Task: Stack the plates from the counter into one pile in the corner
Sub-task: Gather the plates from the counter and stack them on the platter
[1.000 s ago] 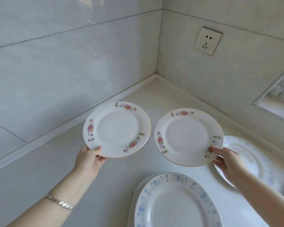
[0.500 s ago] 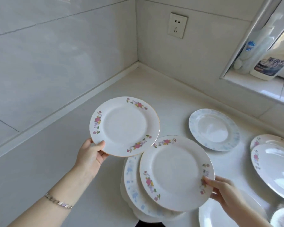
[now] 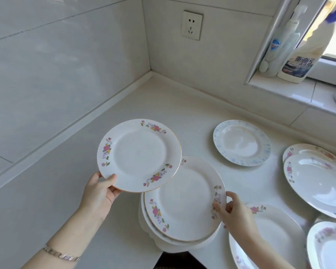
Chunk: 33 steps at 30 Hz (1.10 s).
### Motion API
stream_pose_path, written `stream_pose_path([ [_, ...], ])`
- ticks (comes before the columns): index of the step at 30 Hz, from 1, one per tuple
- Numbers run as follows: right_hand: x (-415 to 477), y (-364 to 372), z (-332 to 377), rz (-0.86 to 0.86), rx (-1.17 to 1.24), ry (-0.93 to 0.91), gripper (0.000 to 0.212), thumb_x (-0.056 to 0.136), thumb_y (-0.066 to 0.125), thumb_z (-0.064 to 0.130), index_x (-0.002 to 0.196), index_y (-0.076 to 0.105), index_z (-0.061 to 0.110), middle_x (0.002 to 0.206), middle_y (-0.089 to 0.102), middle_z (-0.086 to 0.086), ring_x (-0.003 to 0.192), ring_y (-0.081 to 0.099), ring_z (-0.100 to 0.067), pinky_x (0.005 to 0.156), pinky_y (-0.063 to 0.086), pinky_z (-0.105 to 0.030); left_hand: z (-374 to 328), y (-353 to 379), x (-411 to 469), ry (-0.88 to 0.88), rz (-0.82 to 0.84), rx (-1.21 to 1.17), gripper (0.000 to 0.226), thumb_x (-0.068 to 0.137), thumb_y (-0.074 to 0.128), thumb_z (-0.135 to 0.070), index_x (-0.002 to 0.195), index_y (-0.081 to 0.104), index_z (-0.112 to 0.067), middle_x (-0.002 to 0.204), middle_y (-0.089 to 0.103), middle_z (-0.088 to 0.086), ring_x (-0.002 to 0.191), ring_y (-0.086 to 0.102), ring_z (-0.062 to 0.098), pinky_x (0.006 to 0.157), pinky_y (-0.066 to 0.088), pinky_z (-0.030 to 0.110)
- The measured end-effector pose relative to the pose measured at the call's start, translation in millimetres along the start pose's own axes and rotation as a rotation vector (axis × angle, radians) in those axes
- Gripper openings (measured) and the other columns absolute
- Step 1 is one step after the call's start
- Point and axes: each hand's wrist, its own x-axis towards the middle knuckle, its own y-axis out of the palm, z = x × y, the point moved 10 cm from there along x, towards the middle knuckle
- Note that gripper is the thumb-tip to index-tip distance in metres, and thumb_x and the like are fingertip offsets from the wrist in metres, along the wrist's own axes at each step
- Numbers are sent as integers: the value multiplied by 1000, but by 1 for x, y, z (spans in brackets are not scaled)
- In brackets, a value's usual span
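My left hand (image 3: 99,193) grips the near rim of a pink-flowered plate (image 3: 139,155) held in the air, overlapping the pile's left side. My right hand (image 3: 234,212) holds the right rim of a second pink-flowered plate (image 3: 186,200) that lies on top of a small pile (image 3: 153,228) near the counter's front edge. A blue-patterned plate (image 3: 241,142) lies alone on the counter further back. More flowered plates lie to the right: two overlapping (image 3: 318,179), one under my right wrist (image 3: 275,233), one at the bottom right corner (image 3: 330,247).
The white counter (image 3: 163,105) runs into a tiled corner with a wall socket (image 3: 192,25) above it. Two cleaner bottles (image 3: 299,55) stand on the window sill at the right. The counter's front edge drops off below the pile.
My right hand brought its plate down and left onto the pile, covering the blue-patterned plate on top. The left plate has moved right over the pile's edge.
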Motion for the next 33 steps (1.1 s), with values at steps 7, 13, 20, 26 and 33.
stream_pose_path([
  [7, 0, 2, 1, 81, -207, 25, 29, 84, 60, 35, 107, 59, 17, 62, 55, 9, 61, 52, -8, 50, 35, -21, 8, 6, -9, -37, 20, 21, 26, 92, 40, 10, 93, 54, -11, 99, 63, 8, 87, 62, 21, 55, 59, 25],
  [13, 13, -19, 36, -88, -289, -93, 45, 93, 43, 42, 125, 51, 11, 85, 59, 3, 80, 57, -17, 72, 42, -29, 20, 25, -23, -117, 83, 60, 25, 91, 42, 11, 101, 54, -10, 97, 65, 10, 84, 63, 23, 52, 59, 26],
  [20, 21, 4, 56, 176, 346, 86, 27, 92, 52, 29, 109, 55, 9, 98, 63, -8, 84, 60, -22, 76, 51, -37, 53, 45, -41, -284, 232, 272, 24, 90, 43, 10, 95, 56, -9, 87, 66, 13, 72, 63, 25, 46, 55, 25],
  [26, 3, 3, 15, 104, -46, 62, 44, 89, 54, 38, 128, 44, 19, 99, 60, 2, 96, 60, -24, 80, 46, -33, 76, 29, -35, -289, 248, 881, 7, 87, 57, -3, 85, 52, -7, 73, 65, 11, 51, 62, 19, 42, 51, 24],
  [33, 0, 6, 2, 63, -361, 19, 61, 90, 42, 52, 142, 27, 25, 92, 65, 0, 100, 62, -26, 72, 45, -31, 81, 29, -30, -236, 282, 1253, 19, 84, 58, -16, 76, 42, -12, 65, 63, 7, 45, 62, 18, 40, 47, 23],
])
